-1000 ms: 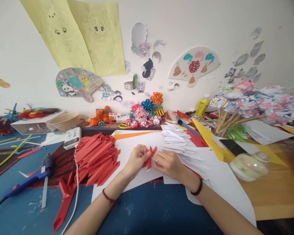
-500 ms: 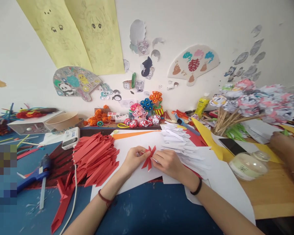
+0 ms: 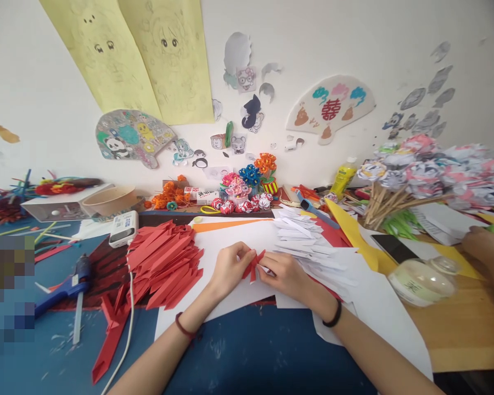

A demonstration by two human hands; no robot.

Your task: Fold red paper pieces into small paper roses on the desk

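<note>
Between my hands, over a white paper sheet (image 3: 220,231), is a small red folded paper piece (image 3: 253,270) with strips sticking out. My left hand (image 3: 229,269) pinches it from the left with thumb and forefinger. From the right, my right hand (image 3: 286,275) grips the same piece, its fingers curled and pressed together. A heap of folded red paper strips (image 3: 164,266) lies left of my hands. Folded white paper strips (image 3: 298,236) are piled to the right. The fingers cover part of the red piece.
A blue glue gun (image 3: 76,280) and a white cable (image 3: 129,329) lie at the left. To the right are a phone (image 3: 395,248), a clear bottle (image 3: 422,281) and paper flowers on sticks (image 3: 420,170). Another person's hand (image 3: 488,249) is at the right edge.
My fingers have closed in over the red paper piece, so less of it shows and its strips sit at a different angle. The view has shifted slightly.
</note>
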